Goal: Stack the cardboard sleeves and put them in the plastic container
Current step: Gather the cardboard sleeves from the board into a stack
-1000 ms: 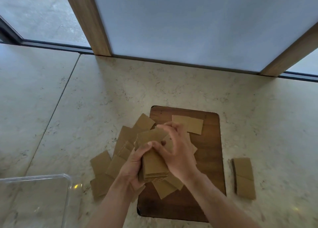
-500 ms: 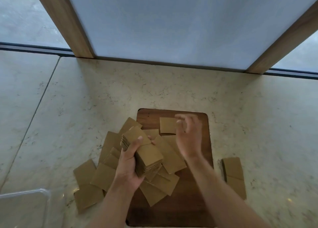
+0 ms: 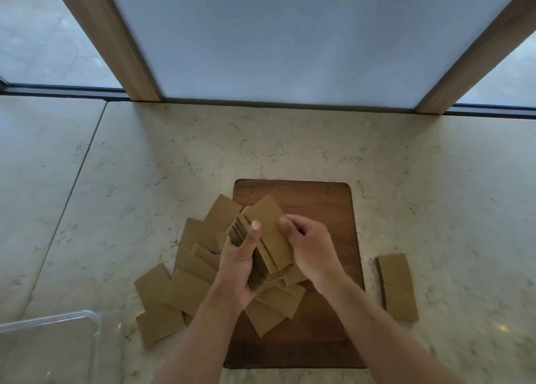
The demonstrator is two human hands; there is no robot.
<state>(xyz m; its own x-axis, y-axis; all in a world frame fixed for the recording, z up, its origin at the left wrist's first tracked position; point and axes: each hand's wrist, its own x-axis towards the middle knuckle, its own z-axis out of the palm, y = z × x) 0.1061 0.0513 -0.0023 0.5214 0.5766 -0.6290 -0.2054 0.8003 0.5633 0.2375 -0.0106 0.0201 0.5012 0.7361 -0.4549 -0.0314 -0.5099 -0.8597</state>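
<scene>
Presently the stack of cardboard sleeves (image 3: 265, 247) sits in the left hand (image 3: 239, 270), whose fingers wrap its underside while the thumb presses down on the top sleeve. The stack is tilted, its far end raised above the wooden board (image 3: 327, 209). The right hand (image 3: 309, 245) lies against the stack's right edge, fingers curled inward and touching the top sleeve; whether it pinches that sleeve cannot be told. Loose sleeves (image 3: 188, 288) lie scattered beneath and left of the left hand, some overlapping the board. A separate sleeve (image 3: 397, 286) lies on the bench (image 3: 290, 145) right of the right forearm, apart from the board. The plastic container (image 3: 58, 320) stands well left of the left forearm.
</scene>
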